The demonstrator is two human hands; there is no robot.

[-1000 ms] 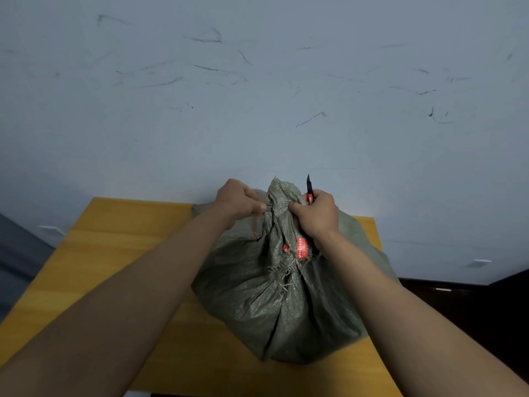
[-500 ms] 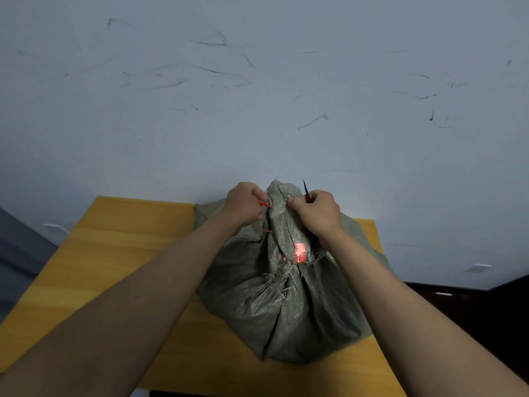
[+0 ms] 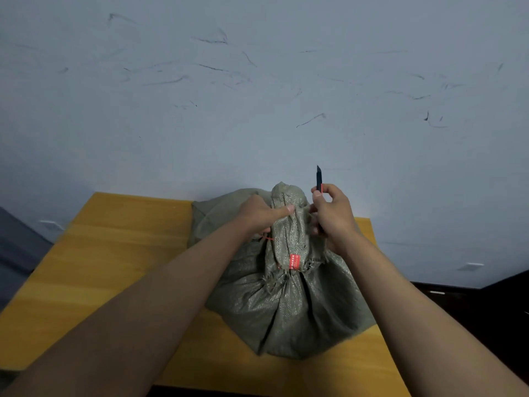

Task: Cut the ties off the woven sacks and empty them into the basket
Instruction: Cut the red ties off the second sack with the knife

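A green woven sack [image 3: 286,296] sits on the yellow counter [image 3: 114,267] against the far wall [image 3: 257,96], its gathered neck standing upright with a red tie [image 3: 267,239] around it and a red tag [image 3: 294,261] on the near side. The left hand [image 3: 262,216] grips the neck from the left, fingers wrapped behind it and thumb pressed across the front. The right hand [image 3: 333,216], just right of the neck, has its fingers clenched around a dark knife [image 3: 318,179] with the blade pointing up.

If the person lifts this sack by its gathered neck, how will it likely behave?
The woven sack looks floppy: its cloth creases where the left hand grips the neck. Its bulging body, slumped on the table, suggests real weight. It will probably sag rather than roll.
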